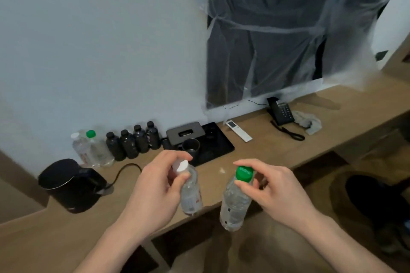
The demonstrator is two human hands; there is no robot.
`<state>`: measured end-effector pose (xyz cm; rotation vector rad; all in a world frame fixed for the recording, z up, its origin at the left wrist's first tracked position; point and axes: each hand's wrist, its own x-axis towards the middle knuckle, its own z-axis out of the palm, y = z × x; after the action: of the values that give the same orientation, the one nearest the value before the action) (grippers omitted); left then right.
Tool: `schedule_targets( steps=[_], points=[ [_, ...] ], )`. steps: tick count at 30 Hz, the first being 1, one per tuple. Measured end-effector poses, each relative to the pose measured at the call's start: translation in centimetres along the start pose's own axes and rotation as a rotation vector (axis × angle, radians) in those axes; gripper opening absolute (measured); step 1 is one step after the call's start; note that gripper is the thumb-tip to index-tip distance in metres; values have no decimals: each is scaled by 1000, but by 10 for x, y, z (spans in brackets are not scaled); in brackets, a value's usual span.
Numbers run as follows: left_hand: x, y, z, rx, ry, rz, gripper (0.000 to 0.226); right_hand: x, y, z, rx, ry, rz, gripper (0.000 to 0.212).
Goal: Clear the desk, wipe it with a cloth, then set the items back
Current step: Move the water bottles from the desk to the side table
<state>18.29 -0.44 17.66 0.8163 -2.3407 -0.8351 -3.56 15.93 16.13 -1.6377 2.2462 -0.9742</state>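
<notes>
My left hand grips a clear water bottle with a white cap by its neck, held above the front edge of the wooden desk. In my right hand, fingertips pinch the green cap of a second clear bottle, which hangs in front of the desk edge. A grey cloth lies crumpled at the back right, beside the black telephone.
Against the wall stand two more clear bottles and several dark bottles. A black kettle sits at the left with its cord. A black tray holds a box and a cup. A white remote lies beyond it.
</notes>
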Motion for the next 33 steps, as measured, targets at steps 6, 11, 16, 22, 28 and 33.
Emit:
schedule_targets(
  steps=[6, 11, 16, 22, 28, 33],
  points=[
    [-12, 79, 87, -59, -165, 21, 33, -92, 59, -68, -37, 125, 162, 42],
    [4, 139, 148, -62, -278, 121, 31, -142, 104, -117, -69, 255, 271, 43],
    [30, 186, 210, -112, -374, 201, 29, -173, 154, -153, -64, 330, 389, 40],
    [75, 226, 294, -157, -434, 228, 27, -174, 229, -200, -109, 337, 515, 40],
    [132, 260, 367, -177, -515, 231, 28, -159, 305, -255, -164, 281, 569, 43],
    [181, 300, 434, -126, -559, 312, 32, -153, 363, -297, -177, 315, 583, 44]
  ],
)
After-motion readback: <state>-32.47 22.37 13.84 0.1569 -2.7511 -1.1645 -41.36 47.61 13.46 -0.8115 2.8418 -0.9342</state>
